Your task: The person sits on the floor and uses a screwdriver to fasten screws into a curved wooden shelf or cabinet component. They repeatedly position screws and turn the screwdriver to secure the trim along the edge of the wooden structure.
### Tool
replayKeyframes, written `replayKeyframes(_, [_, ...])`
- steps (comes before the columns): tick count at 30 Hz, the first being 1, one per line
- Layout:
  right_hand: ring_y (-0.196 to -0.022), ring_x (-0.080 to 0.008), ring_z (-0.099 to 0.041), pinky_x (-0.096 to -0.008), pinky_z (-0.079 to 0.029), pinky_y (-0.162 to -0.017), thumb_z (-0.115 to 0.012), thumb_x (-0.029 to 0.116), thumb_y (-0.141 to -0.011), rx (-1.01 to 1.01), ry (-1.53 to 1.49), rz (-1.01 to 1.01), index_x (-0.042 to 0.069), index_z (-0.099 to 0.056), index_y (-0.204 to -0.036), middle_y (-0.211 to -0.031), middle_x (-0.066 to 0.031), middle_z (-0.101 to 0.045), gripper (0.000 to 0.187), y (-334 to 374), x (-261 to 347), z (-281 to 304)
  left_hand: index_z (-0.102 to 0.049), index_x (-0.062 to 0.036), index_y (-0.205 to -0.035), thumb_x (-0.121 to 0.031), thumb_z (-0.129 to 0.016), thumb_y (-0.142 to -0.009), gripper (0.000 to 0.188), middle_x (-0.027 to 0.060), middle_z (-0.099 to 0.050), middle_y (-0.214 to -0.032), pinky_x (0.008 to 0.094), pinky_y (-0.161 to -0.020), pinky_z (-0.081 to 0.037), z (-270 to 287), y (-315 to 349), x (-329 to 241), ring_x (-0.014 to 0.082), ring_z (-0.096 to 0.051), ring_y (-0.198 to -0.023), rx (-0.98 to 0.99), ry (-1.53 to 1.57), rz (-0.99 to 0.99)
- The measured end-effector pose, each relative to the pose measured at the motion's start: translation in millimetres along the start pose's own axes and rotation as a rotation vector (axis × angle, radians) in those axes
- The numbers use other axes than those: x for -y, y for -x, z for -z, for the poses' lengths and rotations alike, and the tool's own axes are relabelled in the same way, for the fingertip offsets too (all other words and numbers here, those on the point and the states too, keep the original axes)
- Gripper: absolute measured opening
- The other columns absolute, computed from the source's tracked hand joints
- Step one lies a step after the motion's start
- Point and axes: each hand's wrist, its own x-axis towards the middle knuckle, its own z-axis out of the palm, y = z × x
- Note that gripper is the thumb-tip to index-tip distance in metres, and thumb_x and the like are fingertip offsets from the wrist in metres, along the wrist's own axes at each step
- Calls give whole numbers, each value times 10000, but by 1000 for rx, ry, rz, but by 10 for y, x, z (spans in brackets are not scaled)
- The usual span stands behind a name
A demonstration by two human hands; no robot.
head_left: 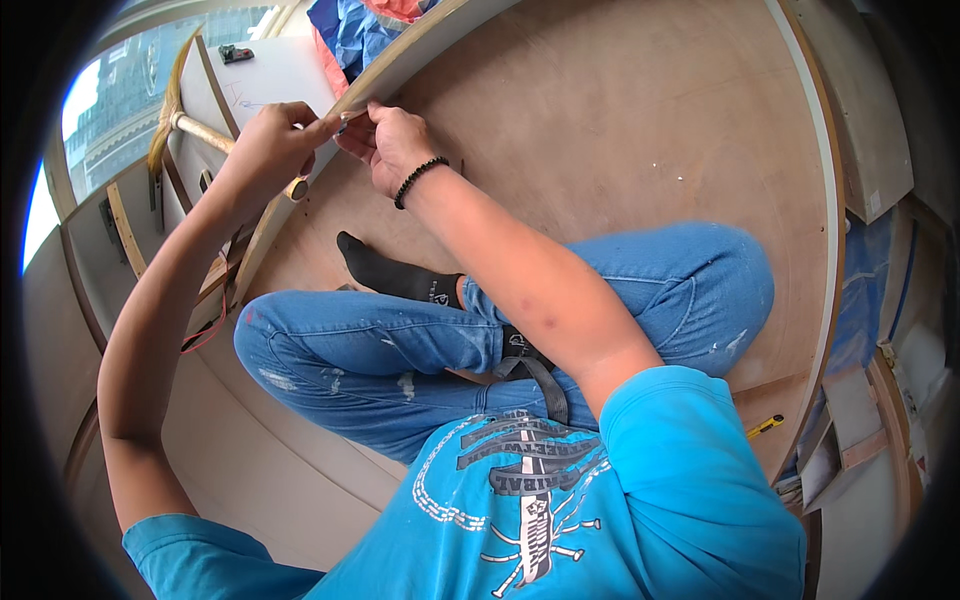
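My left hand (278,145) is raised at the upper left, its thumb and fingers pinched together beside the pale edge of a curved wooden panel (415,45). A small shiny bit shows at those fingertips, too small to name. Close by on the right, my right hand (397,148) has thumb and forefinger closed at the same panel edge, the other fingers curled below. What it grips is hidden. A black beaded bracelet (420,180) circles my right wrist. Under the hands lies a broad brown wooden board (560,130).
A wooden handle (205,132) with a yellowish bristly head slants beneath my left hand. Blue and red sheeting (355,40) lies behind the panel. A yellow cutter knife (766,427) rests at the board's right edge. Red wire (212,330) hangs at left. My crossed legs (620,290) occupy the middle.
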Motion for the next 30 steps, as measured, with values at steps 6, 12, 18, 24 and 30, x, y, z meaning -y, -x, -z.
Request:
replayKeyframes(6, [-905,-241,-713,-382,-626,-811,-455,214,-1112,20,7,15,7,-645,-1126,-1029,-131,-717,281,-43,-33,29,-664,20,-1040,-272,-720,-961,308,57,-580,-697,322,-543,-498,-4,-61,-75,174,-596,-575,-70,-94,-151])
replayKeyframes(12, [-902,-231,-721,-373,-631,-813,-472,229,-1104,43,70,-28,-3,-651,-1107,-991,-127,-718,292,73,-47,35,-683,-33,-980,-319,-697,-981,286,2,-570,-710,281,-497,-443,86,-29,27,85,-423,-499,124,349,335])
replayKeyframes(18, [-876,-223,-711,-377,-621,-806,-469,213,-1102,27,44,-18,12,-652,-1102,-992,-114,-714,272,-24,3,8,-648,-38,-1010,-329,-723,-958,305,59,-612,-711,305,-505,-432,77,-4,-132,176,-570,-535,-55,-241,-179])
replayKeyframes(24, [-828,-221,-710,-376,-617,-784,-464,226,-1102,16,15,-6,8,-641,-1007,-936,-105,-702,297,-19,35,-55,-627,-118,-861,-321,-662,-1004,251,-59,-512,-661,236,-415,-212,246,-272,-61,8,-314,-460,134,444,385])
replayKeyframes(30, [-717,-192,-680,-362,-592,-708,-516,195,-1068,-47,19,-7,26,-629,-955,-839,-78,-687,233,-54,3,-5,-583,-47,-954,-357,-702,-996,335,79,-654,-763,321,-506,-443,-24,100,123,184,-631,-561,-409,-516,-690])
